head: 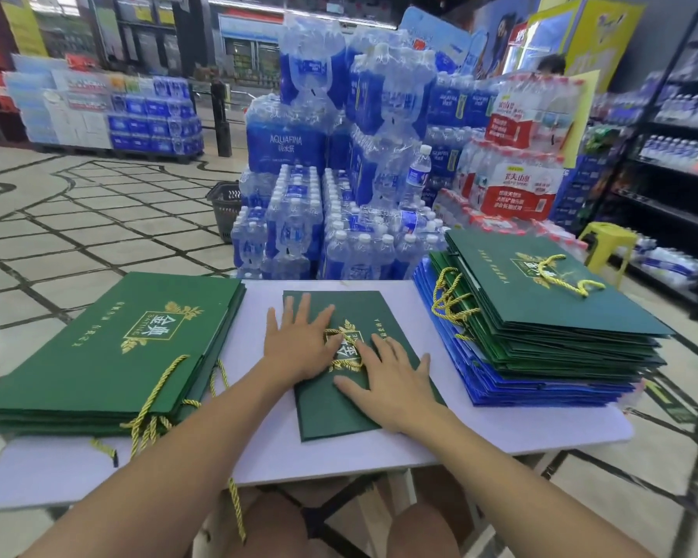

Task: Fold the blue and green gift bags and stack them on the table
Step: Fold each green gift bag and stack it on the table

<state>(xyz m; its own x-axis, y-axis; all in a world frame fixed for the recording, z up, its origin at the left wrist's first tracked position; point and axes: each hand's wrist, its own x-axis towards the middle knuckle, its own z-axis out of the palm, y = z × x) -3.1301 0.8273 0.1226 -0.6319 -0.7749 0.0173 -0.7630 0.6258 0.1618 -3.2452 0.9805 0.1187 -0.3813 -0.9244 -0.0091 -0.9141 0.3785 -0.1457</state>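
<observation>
Head view: left hand (299, 346) and right hand (393, 382), fingers (304, 312) spread, flatten one green bag (339, 416).

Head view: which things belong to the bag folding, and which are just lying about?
Job: middle green bag, pressed by left hand and right hand; left pile; right stack; table.
Lying about: water packs; basket; stool.

Arms extended. Left hand (299, 346) laid flat, fingers spread toward 12 o'clock; right hand (391, 382) flat, fingers toward 11 o'clock.
</observation>
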